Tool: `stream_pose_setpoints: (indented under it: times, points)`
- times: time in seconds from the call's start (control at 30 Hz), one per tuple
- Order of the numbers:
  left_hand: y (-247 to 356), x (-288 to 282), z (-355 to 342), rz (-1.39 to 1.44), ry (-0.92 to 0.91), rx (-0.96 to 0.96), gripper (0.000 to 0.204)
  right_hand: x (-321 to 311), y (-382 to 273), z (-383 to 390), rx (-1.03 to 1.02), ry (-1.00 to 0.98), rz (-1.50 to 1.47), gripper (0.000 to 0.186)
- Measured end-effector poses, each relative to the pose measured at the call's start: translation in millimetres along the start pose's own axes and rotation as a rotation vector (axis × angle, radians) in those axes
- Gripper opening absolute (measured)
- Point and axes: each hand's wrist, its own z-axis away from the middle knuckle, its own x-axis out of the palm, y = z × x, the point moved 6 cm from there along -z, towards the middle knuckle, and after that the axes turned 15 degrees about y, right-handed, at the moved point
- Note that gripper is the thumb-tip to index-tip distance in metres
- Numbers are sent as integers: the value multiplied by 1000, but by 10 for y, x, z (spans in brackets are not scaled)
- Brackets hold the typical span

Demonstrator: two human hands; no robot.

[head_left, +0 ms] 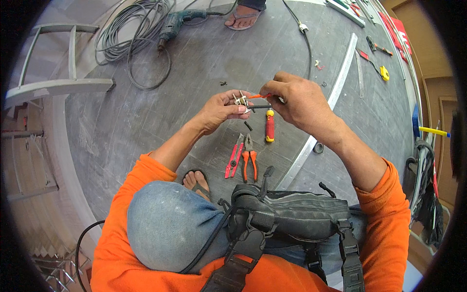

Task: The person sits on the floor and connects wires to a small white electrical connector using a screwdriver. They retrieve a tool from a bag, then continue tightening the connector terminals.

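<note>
My left hand [219, 113] pinches a small pale electrical plug [241, 101] with metal prongs pointing away from me. Close beside it, my right hand [300, 100] is closed on wire ends: an orange wire [259, 96] and a black wire [259, 106] run from its fingers to the plug. Whether they are fixed inside it I cannot tell. Just below on the floor lie a red and yellow screwdriver [270, 129], orange-handled pliers [250, 160], a pink utility knife [234, 156] and a short black piece [248, 126].
A green power drill [171, 25] and a coil of grey cable [131, 31] lie far left, near another person's foot [242, 19]. A metal strip [343, 70] crosses the right side, with a hammer [378, 46] and yellow tape measure [384, 73] beyond. A ladder [56, 89] stands left.
</note>
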Motion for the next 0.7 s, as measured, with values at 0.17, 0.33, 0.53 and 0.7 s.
stream_pose_setpoints:
  times: [0.17,0.33,0.53,0.7]
  points:
    - [-20,-15,-2,-18,9,-24,51,31,-24,13,-82,27,47,20]
    - [-23,-10,0,-48,5,-34,48,48,-133,0,-285,45,98,21]
    - [-44,-46,-15,-78,31,-14,44,138,-200,-114,-403,-24,101,15]
    - [-29,-147,-37,-80,48,59,48,314,-57,-180,-154,-151,120,11]
